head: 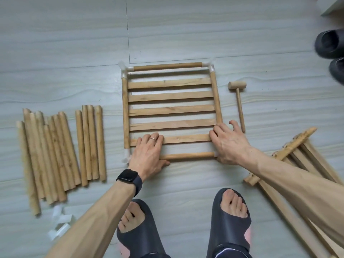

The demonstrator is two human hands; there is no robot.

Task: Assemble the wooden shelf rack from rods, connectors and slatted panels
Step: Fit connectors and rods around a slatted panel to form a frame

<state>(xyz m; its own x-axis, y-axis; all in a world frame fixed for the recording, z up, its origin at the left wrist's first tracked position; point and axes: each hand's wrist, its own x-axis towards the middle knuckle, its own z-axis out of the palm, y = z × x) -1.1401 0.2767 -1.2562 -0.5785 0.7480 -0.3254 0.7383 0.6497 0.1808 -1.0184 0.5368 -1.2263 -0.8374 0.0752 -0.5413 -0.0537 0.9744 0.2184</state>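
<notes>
A slatted panel (171,110) lies flat on the floor, framed by wooden rods joined with white plastic connectors (124,68) at its corners. My left hand (149,153) grips the near rod (188,156) at its left end, fingers over the nearest slat. My right hand (226,142) clasps the near right corner of the frame, covering the connector there. A pile of loose rods (55,149) lies to the left. Loose white connectors (60,223) sit near the bottom left.
A small wooden mallet (238,97) lies right of the frame. More slatted panels (290,157) are stacked at the right under my forearm. My feet in dark slippers (229,226) stand just below the frame. Black shoes (329,45) sit at the far right.
</notes>
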